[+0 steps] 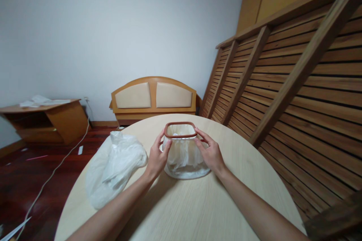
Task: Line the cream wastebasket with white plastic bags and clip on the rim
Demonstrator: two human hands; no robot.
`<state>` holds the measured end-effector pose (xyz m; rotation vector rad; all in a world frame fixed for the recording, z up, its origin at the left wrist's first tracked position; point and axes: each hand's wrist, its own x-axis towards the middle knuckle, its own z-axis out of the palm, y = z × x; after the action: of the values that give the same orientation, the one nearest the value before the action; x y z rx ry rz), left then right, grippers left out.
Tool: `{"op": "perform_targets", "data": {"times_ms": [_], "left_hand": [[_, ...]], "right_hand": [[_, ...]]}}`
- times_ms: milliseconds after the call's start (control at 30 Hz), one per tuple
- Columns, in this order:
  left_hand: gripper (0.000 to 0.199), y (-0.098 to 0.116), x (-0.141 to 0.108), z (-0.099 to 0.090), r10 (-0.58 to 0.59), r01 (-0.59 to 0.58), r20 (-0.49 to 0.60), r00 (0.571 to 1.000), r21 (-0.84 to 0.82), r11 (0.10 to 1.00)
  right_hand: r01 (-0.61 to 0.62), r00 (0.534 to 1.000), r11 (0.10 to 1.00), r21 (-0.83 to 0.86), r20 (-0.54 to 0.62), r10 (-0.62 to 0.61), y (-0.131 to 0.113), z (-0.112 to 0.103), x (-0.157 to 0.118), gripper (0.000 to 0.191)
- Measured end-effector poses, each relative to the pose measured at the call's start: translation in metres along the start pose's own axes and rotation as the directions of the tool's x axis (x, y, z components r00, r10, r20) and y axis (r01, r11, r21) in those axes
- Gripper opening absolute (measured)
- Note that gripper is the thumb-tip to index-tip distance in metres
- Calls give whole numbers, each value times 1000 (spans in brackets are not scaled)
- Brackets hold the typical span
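A small waste bin (186, 154) with a brown rounded-square rim (181, 136) stands upright on the round table. A thin, see-through plastic bag lines it, and the bag's edge hangs down loosely around the outside. My left hand (158, 153) grips the bin's left side just under the rim, thumb towards me. On the opposite side my right hand (210, 151) holds it the same way, fingers at the rim's corner. Left of the bin, a crumpled white plastic bag (120, 162) lies near the table's edge, close to my left forearm.
The round pale wooden table (240, 196) fills the foreground. Behind it stands a headboard (152, 96) with cream panels. Slatted wooden boards (283, 90) lean along the right. A low cabinet (62, 120) with papers stands left, and a cable (59, 169) crosses the dark red floor.
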<state>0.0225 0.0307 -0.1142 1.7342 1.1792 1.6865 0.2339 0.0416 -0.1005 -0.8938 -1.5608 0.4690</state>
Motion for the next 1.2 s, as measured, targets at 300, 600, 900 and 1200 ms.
{"op": "perform_targets", "data": {"times_ms": [300, 600, 900, 1200], "left_hand": [[50, 4, 2, -1, 17, -17, -5, 1000, 34, 999], [52, 10, 2, -6, 74, -73, -31, 997, 41, 996], [29, 12, 0, -6, 222, -220, -23, 975, 58, 974], [23, 14, -4, -4, 305, -302, 0, 952, 128, 945]], "right_hand": [[-4, 1000, 1000, 29, -4, 4, 2, 2, 0, 39], [96, 995, 993, -67, -31, -98, -6, -2, 0, 31], [221, 972, 956, -192, -31, -231, -9, -4, 0, 20], [396, 913, 853, -340, 50, -404, -18, -8, -1, 13]]}}
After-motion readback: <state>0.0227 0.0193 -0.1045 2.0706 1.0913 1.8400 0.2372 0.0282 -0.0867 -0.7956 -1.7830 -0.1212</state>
